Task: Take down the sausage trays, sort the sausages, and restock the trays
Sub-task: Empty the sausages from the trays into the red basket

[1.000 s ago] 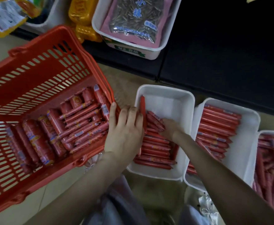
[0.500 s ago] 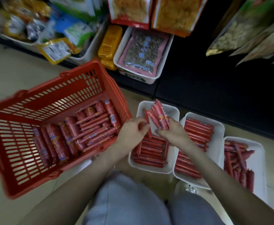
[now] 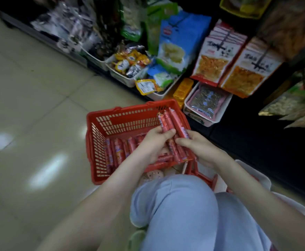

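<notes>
Left hand (image 3: 153,144) and right hand (image 3: 198,147) clasped a loose sausage bundle (image 3: 173,124) above the basket (image 3: 130,109) — slick sticks might slip free.

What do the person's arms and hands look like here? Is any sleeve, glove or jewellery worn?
The left arm and right arm are bare to the frame edge; no sleeve shows. The left hand and right hand wear no gloves; I see no ring, watch or bracelet, though the picture is blurred. Light blue trousers cover the knees.
</notes>
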Motion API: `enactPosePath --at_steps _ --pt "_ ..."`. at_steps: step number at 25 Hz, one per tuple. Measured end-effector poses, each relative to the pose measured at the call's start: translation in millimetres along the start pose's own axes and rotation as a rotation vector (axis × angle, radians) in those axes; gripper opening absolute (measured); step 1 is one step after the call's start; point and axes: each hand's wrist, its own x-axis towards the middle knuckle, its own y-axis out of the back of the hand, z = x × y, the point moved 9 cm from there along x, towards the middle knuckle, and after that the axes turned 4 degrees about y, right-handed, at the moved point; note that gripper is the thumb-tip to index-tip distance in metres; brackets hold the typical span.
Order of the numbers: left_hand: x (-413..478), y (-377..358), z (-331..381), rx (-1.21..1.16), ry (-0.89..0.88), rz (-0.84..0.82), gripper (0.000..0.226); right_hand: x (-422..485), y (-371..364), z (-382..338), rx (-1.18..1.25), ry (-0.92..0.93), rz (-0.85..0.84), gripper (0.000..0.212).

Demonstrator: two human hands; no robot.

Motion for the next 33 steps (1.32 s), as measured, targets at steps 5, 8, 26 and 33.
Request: enactPosePath --at_steps 5,8,26,33 --pt "-31 74 14 -0.127 0.027 0.055 0.009 12 -61 -13 0.02 -0.046 -0.066 0.019" --pt "-30 103 12 -0.153 0.034 0.144 0.004 33 -59 -14 -0.167 -0.001 -0.037 0.014" --pt "165 235 -107 -0.118 0.229 0.675 0.011 262 -30 232 -1.641 0.222 -0.613 0.068" --pt "214 221 -86 0.78 0.097 0.661 0.022 252 -22 250 -1.534 0.169 -0.804 0.064"
